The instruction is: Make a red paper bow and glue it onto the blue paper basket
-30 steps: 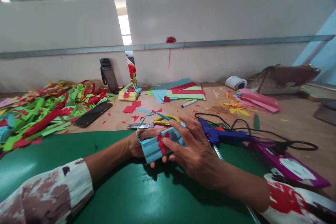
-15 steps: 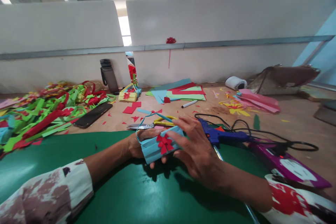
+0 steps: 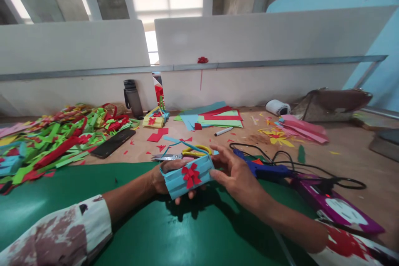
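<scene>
A small light-blue paper handbag (image 3: 173, 183) with a thin blue handle and a red paper flower (image 3: 191, 175) on its front is held above the green mat. Behind it, my left hand (image 3: 160, 178) supports the bag, its fingertips showing below the lower edge. My right hand (image 3: 238, 178) pinches the bag's right end, thumb in front and the other fingers behind. Just beyond the bag lie yellow-handled scissors (image 3: 170, 157), partly hidden by the handle. To the right of my right hand is a blue glue gun (image 3: 271, 170) with a black cord.
Paper strips (image 3: 71, 137) heap at the left beside a phone (image 3: 114, 143) and a bottle (image 3: 133, 99). A yellow paper bag (image 3: 154, 121), coloured sheets (image 3: 190, 118) and a marker (image 3: 223, 131) lie farther back. A purple power strip (image 3: 336, 208) sits at the right.
My right hand has gone from lying spread over the bag's front to pinching its right end, leaving the flower uncovered. The camera view has tilted up slightly.
</scene>
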Motion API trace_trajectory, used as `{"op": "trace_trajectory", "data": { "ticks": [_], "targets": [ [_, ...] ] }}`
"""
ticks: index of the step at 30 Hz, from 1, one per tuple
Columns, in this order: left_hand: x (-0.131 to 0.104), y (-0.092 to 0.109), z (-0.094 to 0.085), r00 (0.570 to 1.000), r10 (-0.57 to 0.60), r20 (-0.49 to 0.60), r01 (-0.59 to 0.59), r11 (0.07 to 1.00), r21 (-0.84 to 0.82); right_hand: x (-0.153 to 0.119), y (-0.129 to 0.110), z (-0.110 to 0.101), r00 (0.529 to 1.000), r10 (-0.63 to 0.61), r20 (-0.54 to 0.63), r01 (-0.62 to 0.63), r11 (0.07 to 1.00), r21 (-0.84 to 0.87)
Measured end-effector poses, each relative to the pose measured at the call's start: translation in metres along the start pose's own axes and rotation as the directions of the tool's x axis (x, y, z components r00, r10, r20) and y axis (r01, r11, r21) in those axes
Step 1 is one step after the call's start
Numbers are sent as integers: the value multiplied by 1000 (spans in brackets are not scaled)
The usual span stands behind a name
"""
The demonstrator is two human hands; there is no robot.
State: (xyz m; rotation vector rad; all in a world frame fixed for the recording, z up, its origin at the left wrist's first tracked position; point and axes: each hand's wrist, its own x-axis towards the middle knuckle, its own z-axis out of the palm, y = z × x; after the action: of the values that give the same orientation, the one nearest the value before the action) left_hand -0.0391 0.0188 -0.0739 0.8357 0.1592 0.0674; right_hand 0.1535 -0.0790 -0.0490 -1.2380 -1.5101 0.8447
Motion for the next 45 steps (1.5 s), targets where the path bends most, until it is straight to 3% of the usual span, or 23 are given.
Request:
{"op": "trace_trajectory", "data": {
  "ticks": [8,11,14,19,23,29,33,36,38,40,42,45],
  "targets": [
    [3,0,1,1000,19,-4,-20,996,-87,6,2,-2,990,143,15,-143,976,167],
    [1,-3,1,993,89,-77,-98,988,-123,7,6,-2,987,152,-58,-137,970,201],
    [-9,-9,1,958,192,-213,-224,964,-141,10,10,-4,979,151,-135,-120,969,215],
    [-23,-14,13,809,330,-487,-394,919,-31,14,16,-5,979,114,-171,-81,979,189],
    [-19,-15,25,696,371,-615,-364,920,143,12,16,-3,991,49,-123,-30,988,153],
    [-10,-19,25,595,398,-698,-271,917,291,1,10,4,998,-35,-51,39,995,91],
    [-15,-15,21,565,413,-714,-283,910,303,-3,9,5,995,-91,-51,86,993,-84],
    [-23,-2,17,502,444,-742,-298,894,334,-4,7,3,986,-148,-80,131,973,-192],
    [-32,13,11,431,478,-765,-309,875,372,-6,8,1,979,-183,-83,159,958,-238],
    [-43,31,2,331,520,-788,-317,847,426,-8,10,-1,969,-233,-81,201,936,-288],
    [-55,49,-11,226,555,-800,-310,820,481,-9,14,-3,953,-297,-64,257,899,-356],
    [-70,72,-37,110,567,-816,-275,806,523,-6,16,-4,906,-422,-21,365,805,-468]
  ]
}}
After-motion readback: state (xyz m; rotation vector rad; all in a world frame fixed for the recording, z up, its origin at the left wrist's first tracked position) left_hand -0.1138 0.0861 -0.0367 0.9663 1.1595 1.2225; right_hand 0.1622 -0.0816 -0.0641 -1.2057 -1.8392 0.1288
